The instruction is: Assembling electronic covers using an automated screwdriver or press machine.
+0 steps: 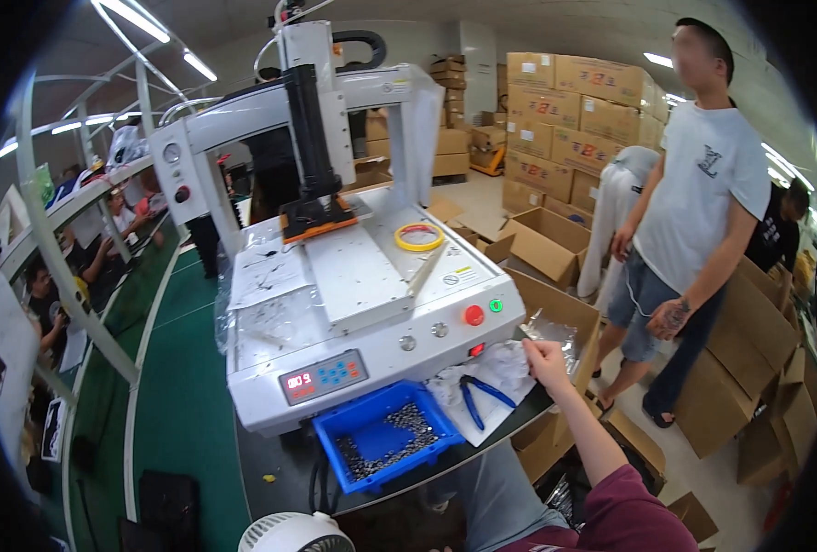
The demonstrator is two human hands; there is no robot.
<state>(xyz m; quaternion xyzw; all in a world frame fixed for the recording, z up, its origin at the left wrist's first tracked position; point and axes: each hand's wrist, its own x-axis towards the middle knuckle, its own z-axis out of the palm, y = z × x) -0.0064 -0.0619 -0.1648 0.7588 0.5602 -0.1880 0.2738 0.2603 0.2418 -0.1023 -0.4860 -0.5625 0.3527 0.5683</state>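
Note:
My right hand (546,362) reaches out past the right front corner of a white benchtop machine (390,359). Its fingers are closed, and what they pinch is too small to make out. A crinkled clear plastic bag (555,331) lies right behind the fingers. To the left of the hand, blue-handled pliers (484,397) rest on a crumpled white sheet (440,386). A blue bin (335,442) with many small metal parts stands at the machine's front. My left hand is out of view.
Yellow tape rolls (419,237) lie on the machine's bed. A white fan (295,534) is at the near edge. Open cartons (546,241) and stacked boxes (574,110) fill the right back. A person in a white shirt (702,175) stands at right. A green conveyor (174,368) runs left.

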